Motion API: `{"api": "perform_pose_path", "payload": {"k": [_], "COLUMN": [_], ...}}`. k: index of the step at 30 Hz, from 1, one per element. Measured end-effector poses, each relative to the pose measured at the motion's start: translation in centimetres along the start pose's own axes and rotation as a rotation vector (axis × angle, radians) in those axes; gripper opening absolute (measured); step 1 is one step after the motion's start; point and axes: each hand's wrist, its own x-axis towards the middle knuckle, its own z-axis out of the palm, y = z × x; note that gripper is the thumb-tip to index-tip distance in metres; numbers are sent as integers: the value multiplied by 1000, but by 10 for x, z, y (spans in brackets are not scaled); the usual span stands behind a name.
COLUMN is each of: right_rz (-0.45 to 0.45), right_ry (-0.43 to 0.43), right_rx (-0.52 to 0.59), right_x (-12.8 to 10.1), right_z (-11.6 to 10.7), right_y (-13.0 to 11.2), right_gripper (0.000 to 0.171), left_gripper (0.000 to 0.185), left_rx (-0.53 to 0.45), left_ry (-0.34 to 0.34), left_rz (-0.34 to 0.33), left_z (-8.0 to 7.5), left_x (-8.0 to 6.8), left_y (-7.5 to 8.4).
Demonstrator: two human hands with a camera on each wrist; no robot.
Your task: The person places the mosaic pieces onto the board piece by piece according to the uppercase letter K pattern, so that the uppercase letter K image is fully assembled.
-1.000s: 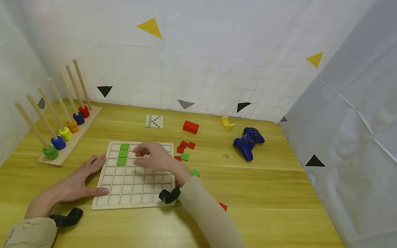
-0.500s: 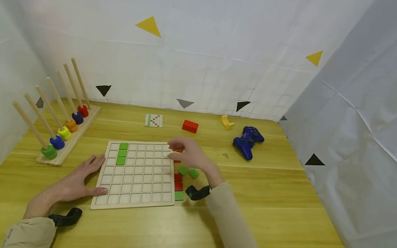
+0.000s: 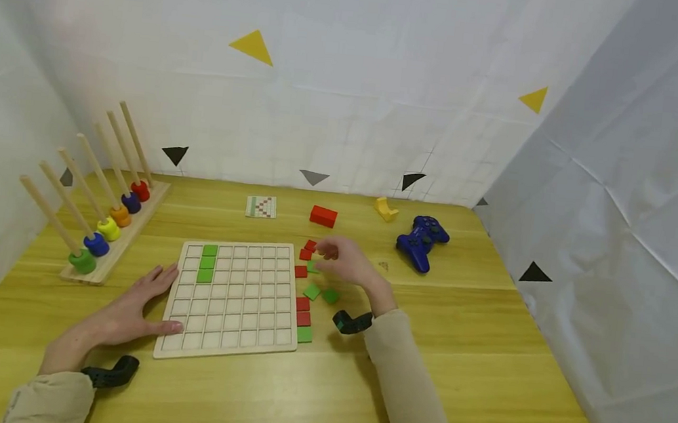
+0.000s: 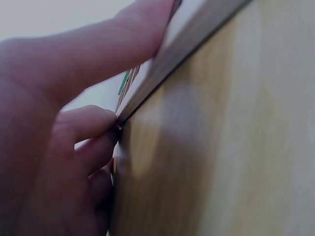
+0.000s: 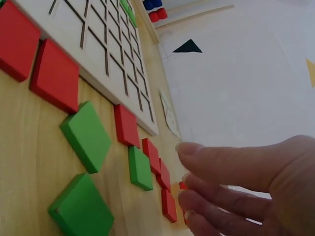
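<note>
A wooden grid board (image 3: 243,311) lies flat on the table, with three green tiles (image 3: 206,263) in a column near its upper left corner. My left hand (image 3: 127,310) lies along the board's left side, fingers spread and thumb on its edge. Beyond the board's right side, my right hand (image 3: 346,261) hovers over loose tiles with its fingers slightly bent and nothing between them. In the right wrist view, red tiles (image 5: 55,76) and green tiles (image 5: 86,137) lie beside the board, several just left of the fingertips. The hand partly covers one green tile in the head view.
A rack of wooden pegs (image 3: 102,264) with coloured beads stands at the left. Toward the back lie a small pattern card (image 3: 262,207), a red block (image 3: 323,216) and a yellow curved piece (image 3: 385,209). A blue game controller (image 3: 422,243) is farther right.
My right hand has moved right, from over the board to above the loose tiles, uncovering the grid. The left hand has stayed at the board's edge.
</note>
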Motion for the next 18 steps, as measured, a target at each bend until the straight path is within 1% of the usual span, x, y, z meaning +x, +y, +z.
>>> {"api": "perform_pose_path", "payload": {"k": [4,7,13,18], "right_rz": [38,50,78,82], "right_ry": [8,-4,-29,-36], "right_rx": [-62,-97,-105,-147], "right_x": [1,4,8,9], "right_z": [3,6,13,17], "right_y": [6,11,14,14], "right_gripper": [34,36,39,38], "left_gripper": [112,112,111,111], "left_rx": [5,6,-2,5], "left_ry": [5,3,7,9], "left_rz": [1,2,15,18], "left_z": [0,1,0,0], "left_x": [0,0,0,0], "left_y": [0,-1,-1,-2]}}
